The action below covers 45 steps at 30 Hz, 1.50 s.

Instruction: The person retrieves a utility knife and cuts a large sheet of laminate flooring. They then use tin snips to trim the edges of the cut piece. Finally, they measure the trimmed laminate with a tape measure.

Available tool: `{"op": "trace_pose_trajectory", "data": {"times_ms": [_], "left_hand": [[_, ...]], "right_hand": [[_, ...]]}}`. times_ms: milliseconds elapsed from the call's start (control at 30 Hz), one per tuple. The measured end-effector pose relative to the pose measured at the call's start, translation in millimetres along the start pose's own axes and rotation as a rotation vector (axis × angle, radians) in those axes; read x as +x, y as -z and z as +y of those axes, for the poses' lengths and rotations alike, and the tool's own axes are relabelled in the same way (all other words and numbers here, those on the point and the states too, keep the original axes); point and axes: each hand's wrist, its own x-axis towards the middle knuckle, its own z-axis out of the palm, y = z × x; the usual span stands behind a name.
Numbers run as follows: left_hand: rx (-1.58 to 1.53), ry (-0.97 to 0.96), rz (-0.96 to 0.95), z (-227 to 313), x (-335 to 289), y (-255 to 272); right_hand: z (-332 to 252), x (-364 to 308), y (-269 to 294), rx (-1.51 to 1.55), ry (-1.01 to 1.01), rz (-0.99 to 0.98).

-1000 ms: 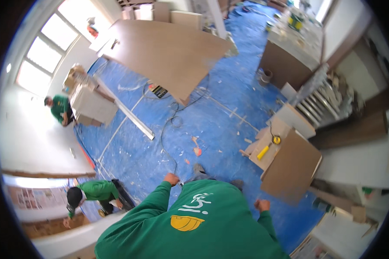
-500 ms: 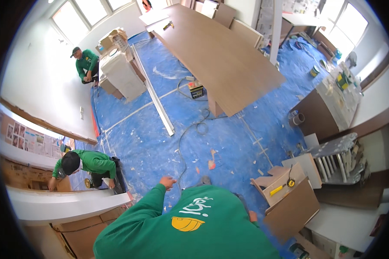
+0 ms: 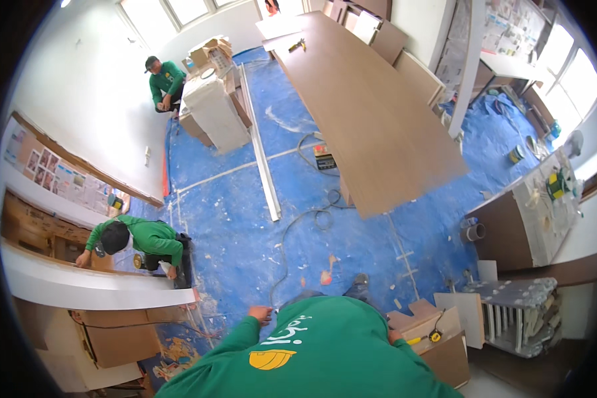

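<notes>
My left hand [image 3: 261, 314] hangs beside my green sweatshirt [image 3: 331, 338], over the blue floor covering and beside a dark cable [image 3: 285, 247]. Its fingers are loosely bent and apart, with nothing visible in them. Only part of my right hand [image 3: 395, 335] shows at my other side; its fingers are too hidden to read. Close to it are brown board pieces [image 3: 446, 359], on which lie a yellow-and-black tape measure [image 3: 435, 335] and a yellow-handled tool [image 3: 414, 341].
A large brown panel [image 3: 378, 113] stretches ahead at raised height. A long white strip [image 3: 262, 159] lies on the blue covering [image 3: 232, 259]. One co-worker [image 3: 146, 239] bends over a white ledge [image 3: 106, 290]; another [image 3: 166, 83] crouches beside a wrapped stack [image 3: 215, 109]. A radiator [image 3: 511, 315] stands right.
My view has turned, so the room sits further right and lower. My left hand has drawn in and its fingers bend more. The boards with the tape measure are now closer to my right side.
</notes>
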Motion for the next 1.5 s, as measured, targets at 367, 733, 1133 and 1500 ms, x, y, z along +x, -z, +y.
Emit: {"op": "trace_pose_trajectory", "data": {"times_ms": [367, 733, 1133, 1500], "left_hand": [[1.304, -0.56, 0.185, -34, -24, -40], [0.844, -0.334, 0.121, 52, 88, 2], [-0.449, -0.222, 0.279, 393, 151, 217], [0.226, -0.137, 0.188, 538, 195, 175]], "right_hand": [[111, 228, 287, 0.202, 0.024, 0.215], [23, 324, 409, 0.544, -0.191, 0.09], [-138, 412, 551, 0.649, -0.213, 0.053], [-75, 566, 596, 0.561, -0.444, -0.154]]}}
